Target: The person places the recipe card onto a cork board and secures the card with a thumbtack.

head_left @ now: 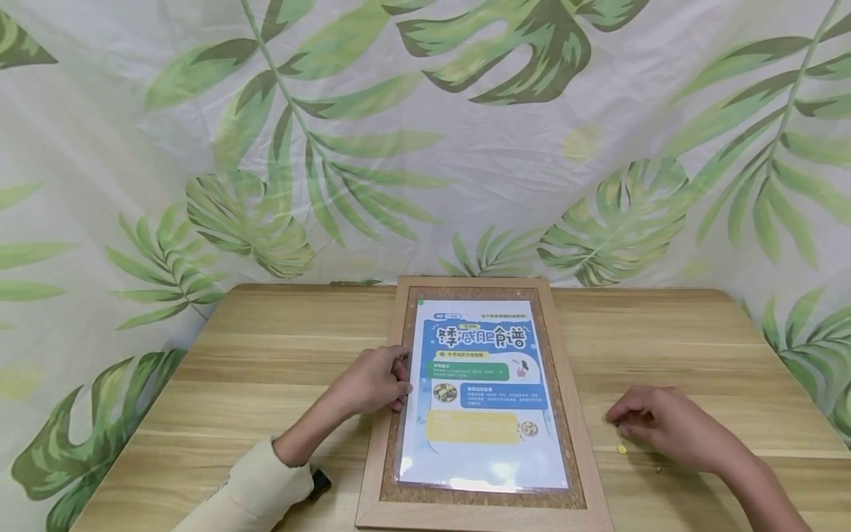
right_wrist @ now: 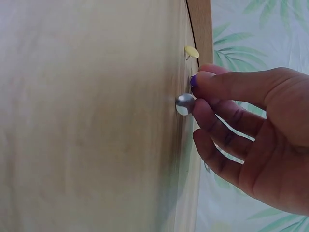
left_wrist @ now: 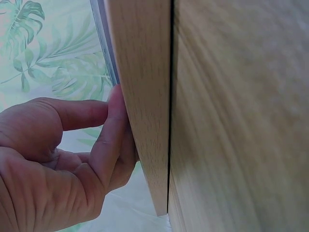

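Observation:
A printed poster (head_left: 485, 462) with a glossy surface lies on a wood-framed cork board (head_left: 577, 480). A green tack (head_left: 421, 302) sits at its top left corner. My left hand (head_left: 372, 380) is at the poster's left edge, thumb and index finger pinching there beside the wooden frame (left_wrist: 142, 96); the fingers partly hide the edge. To the right of the board, my right hand (head_left: 671, 425) pinches a purple-blue thumbtack (right_wrist: 194, 81) low over the table. A yellow thumbtack (right_wrist: 191, 51) and a silver thumbtack (right_wrist: 184, 104) lie close to its fingertips.
The wooden table (head_left: 266, 355) reaches back to a leaf-patterned curtain (head_left: 372, 207). The board's far end lies at the table's back edge. A small black object (head_left: 320, 484) shows beside the left sleeve (head_left: 255, 488).

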